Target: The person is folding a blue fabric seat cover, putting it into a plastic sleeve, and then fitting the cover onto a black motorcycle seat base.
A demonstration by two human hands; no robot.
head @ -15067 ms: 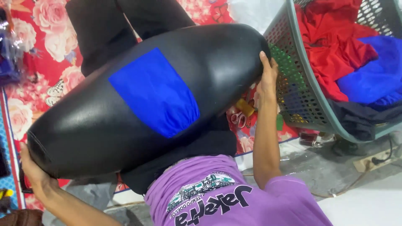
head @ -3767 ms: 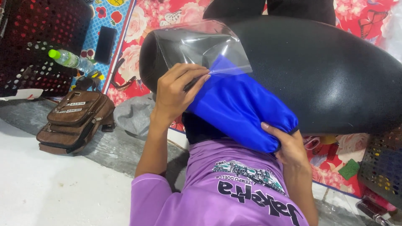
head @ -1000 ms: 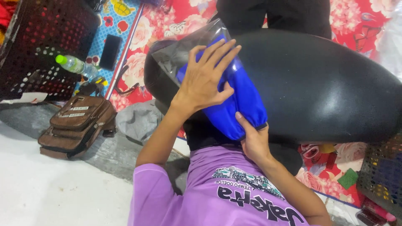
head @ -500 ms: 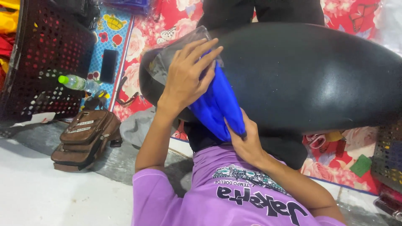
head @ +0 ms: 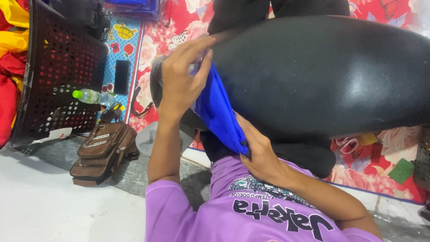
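Our left hand (head: 181, 78) and right hand (head: 260, 150) clamp the blue cloth (head: 217, 110) endwise, its long axis diagonal at frame centre against the black cushion (head: 322, 71).

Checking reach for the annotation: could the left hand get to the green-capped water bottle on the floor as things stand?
Probably yes, but not right away. The left hand is pressed on the blue cloth against the black seat. The water bottle lies on that side beside the black basket, with nothing between, though it looks a stretch.
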